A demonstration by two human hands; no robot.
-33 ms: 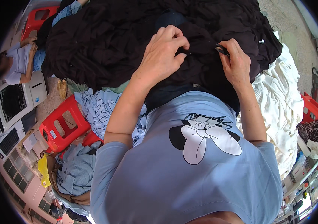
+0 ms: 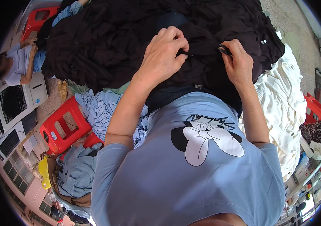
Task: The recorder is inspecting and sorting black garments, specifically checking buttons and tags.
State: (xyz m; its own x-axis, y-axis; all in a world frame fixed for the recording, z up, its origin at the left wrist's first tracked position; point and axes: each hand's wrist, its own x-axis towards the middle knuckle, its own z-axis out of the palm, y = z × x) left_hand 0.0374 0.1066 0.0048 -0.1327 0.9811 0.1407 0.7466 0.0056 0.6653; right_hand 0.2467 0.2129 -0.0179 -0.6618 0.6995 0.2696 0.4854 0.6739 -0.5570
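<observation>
A large heap of black cloth garments spreads in front of me, up to my waist. Over its near middle my left hand is closed, thumb and fingers pinching a bit of the black cloth; the fold between them is mostly hidden. My right hand, to the right of it, is wrapped round small dark thread snips. Only the pointed tips of the snips show past my fingers, aimed toward the left hand. Most of their body is covered by the palm.
White knit garments are piled at my right. Blue printed clothes, a red plastic stool and a basket of blue-grey clothes stand at my left. Another person sits at far left beside a red stool.
My left hand has shifted very slightly, its fingertips drawing a little to the left. The right hand and the snips stay almost where they were.
</observation>
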